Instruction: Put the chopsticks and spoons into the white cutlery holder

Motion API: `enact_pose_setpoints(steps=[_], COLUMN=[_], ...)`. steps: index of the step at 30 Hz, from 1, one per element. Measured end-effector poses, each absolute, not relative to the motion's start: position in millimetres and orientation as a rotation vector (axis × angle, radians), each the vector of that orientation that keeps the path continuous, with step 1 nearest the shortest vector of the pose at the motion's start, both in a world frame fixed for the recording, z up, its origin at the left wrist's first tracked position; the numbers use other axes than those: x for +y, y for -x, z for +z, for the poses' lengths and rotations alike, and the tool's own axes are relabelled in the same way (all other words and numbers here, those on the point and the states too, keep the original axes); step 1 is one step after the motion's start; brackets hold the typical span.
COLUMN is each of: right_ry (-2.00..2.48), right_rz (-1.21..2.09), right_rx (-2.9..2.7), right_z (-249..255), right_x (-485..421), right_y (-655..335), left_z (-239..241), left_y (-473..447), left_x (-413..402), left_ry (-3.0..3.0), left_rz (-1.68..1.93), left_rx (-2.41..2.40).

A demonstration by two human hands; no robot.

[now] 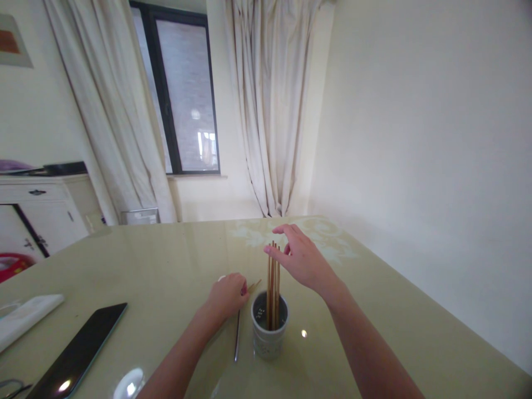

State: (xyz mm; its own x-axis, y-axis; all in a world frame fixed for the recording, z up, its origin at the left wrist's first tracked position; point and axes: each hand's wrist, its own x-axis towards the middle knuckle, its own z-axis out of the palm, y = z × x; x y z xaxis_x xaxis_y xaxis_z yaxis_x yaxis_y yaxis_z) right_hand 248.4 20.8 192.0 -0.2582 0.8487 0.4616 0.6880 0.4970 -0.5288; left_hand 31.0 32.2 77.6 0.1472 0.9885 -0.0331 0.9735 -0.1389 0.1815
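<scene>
R hand (305, 257) open by chopsticks (272, 277) in cup (269, 338), L hand (228, 293) fisted on stick (255, 286)

Cream curtains (272, 111) flank a dark-framed window (187, 94) beside white walls (415, 138).

We are seeing brown chopsticks (273, 282), a pale grey cup (266, 344), a yellow-green table (166, 260) printed with white flowers.

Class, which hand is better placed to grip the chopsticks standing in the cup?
Right: the right hand is at the chopsticks above the cup; the left hand rests low on the table.
</scene>
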Motion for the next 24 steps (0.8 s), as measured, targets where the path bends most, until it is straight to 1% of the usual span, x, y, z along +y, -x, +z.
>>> enact_pose_setpoints(steps=[6,11,24], right_ry=[1.265,1.261,1.264], right_rz=[0.282,0.290,0.271], right_rx=[-2.025,-2.022,-2.026], right_z=[194,194,192], right_x=[21,20,21], right_y=[-249,-249,-249], left_z=[88,84,72], left_y=[-21,-22,-16], left_x=[32,31,40], left_ry=[-2.205,-2.151,-2.066], left_rz=[0.103,0.054,0.159], left_rx=[1.993,2.000,1.890])
